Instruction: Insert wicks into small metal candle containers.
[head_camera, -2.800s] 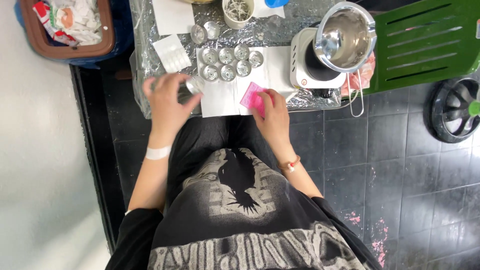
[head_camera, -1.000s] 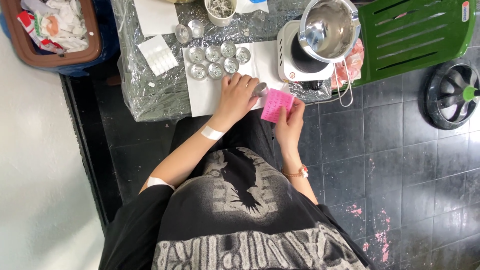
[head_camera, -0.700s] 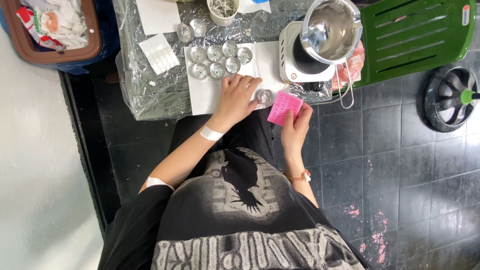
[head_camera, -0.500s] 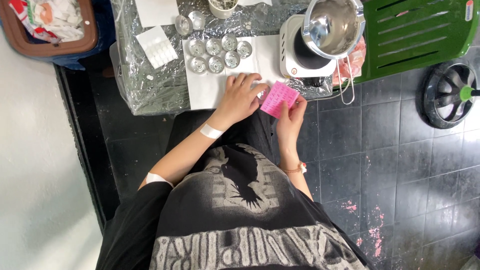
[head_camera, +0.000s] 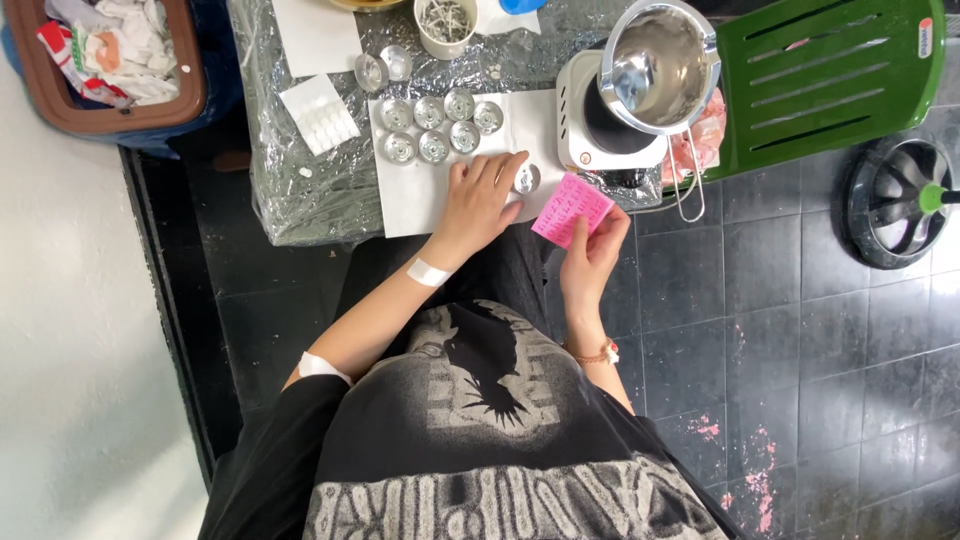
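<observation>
Left hand (head_camera: 481, 199) lies flat on white paper sheet (head_camera: 415, 190) at desk (head_camera: 300, 200) edge, fingers spread, fingertips touching small metal tealight cup (head_camera: 526, 179); not clamped on it. Right hand (head_camera: 594, 255) pinches pink sticker sheet (head_camera: 572, 208), lifted just off desk edge. Seven more empty cups (head_camera: 440, 125) grouped behind. Steel pouring pot (head_camera: 655, 62) sits on white hot plate (head_camera: 600, 120).

Round metal cup (head_camera: 526, 179) upright; pink sheet (head_camera: 572, 209) tilted.
</observation>
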